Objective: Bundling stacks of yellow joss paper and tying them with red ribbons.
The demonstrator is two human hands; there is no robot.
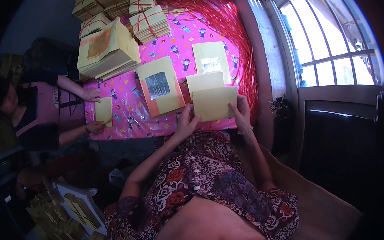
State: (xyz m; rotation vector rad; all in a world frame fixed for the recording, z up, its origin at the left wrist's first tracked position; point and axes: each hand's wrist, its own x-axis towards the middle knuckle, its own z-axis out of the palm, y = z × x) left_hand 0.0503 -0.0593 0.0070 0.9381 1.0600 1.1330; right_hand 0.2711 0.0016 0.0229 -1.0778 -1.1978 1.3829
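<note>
Between my hands is a plain yellow joss paper sheet (215, 104), apparently folded, held near the table's front edge. My left hand (187, 122) pinches its lower left corner, thumb on top. On the opposite edge my right hand (241, 115), with a beaded bracelet at the wrist, grips with its thumb on the face. Just behind it lies another yellow piece (204, 79), partly covered. Farther back is a yellow sheet with a silver foil patch (210, 64). Left of my hands rests a stack of joss paper (172, 97) with an orange band and silver foil square on top.
The pink patterned table cover (137, 124) carries a tall paper stack (107, 53) and several tied bundles (149, 23) at back left. Red plastic strands (241, 49) hang along the right edge. At left, a co-worker's hands (94, 128) hold a yellow sheet (103, 111). A barred window (330, 44) is at right.
</note>
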